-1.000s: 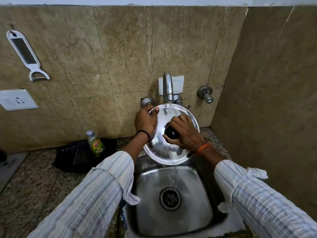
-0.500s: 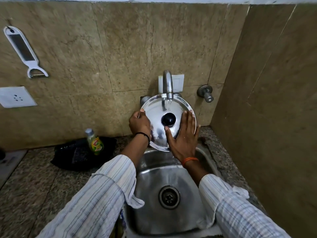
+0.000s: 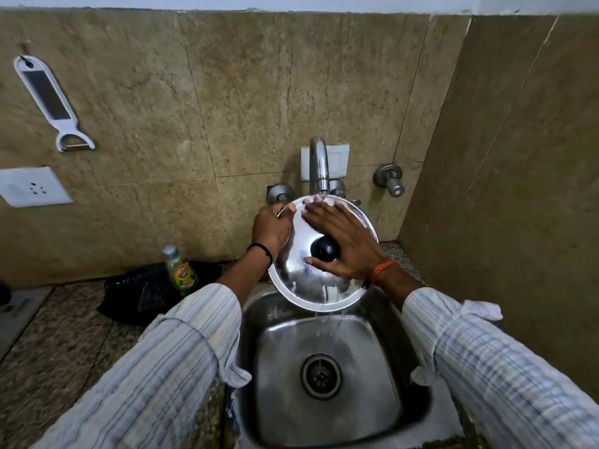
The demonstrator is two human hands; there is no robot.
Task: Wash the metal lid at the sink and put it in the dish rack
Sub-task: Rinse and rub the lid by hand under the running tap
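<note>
Two hands on metal lid (image 3: 303, 280), tilted under tap (image 3: 319, 166) over sink (image 3: 282, 400); left hand (image 3: 270, 230) pinching far-left rim, right hand (image 3: 345, 243) spread flat, rubbing; likely light, stiff, wet-slippery; black knob (image 3: 325, 248) safest hold

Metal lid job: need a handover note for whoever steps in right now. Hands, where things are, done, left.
Left hand: grips the metal lid by its upper-left rim.
Right hand: open, palm flat on the lid's top beside the black knob, fingertips under the tap.
Lid: tilted above the sink, water running over it and dripping from its lower edge.
Done: rinse under way.
Left: finish rinsing, then place in the dish rack, which is not in view.
</note>
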